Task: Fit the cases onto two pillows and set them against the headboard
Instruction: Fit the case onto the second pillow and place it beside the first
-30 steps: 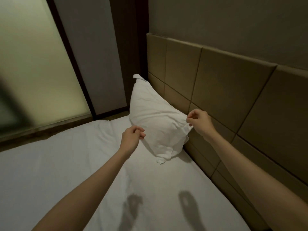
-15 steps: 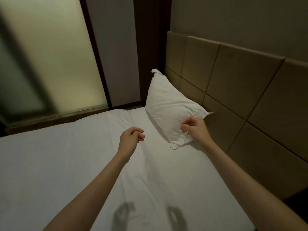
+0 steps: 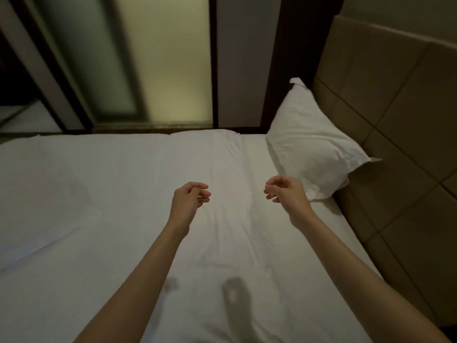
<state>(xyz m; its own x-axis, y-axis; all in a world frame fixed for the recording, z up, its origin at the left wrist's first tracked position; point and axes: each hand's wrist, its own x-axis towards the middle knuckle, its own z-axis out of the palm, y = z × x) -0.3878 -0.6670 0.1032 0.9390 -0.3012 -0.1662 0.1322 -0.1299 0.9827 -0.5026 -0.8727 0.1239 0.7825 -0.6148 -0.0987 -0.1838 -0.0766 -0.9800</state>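
Note:
One white cased pillow [image 3: 309, 142] leans against the tan padded headboard [image 3: 400, 120] at the far right corner of the bed. My right hand [image 3: 286, 194] hovers just left of the pillow's near corner, fingers loosely curled, holding nothing. My left hand [image 3: 189, 199] hangs over the middle of the white sheet [image 3: 111, 194], also empty with fingers loosely apart. No second pillow is in view.
Beyond the bed's far edge stand frosted glass panels [image 3: 163, 60] in dark frames and a dark post [image 3: 284, 58] beside the headboard. A fold in the sheet runs across the left side.
My right hand has let go of the pillow's corner and drawn back to the left. The view has swung left, so the pillow now sits at the right.

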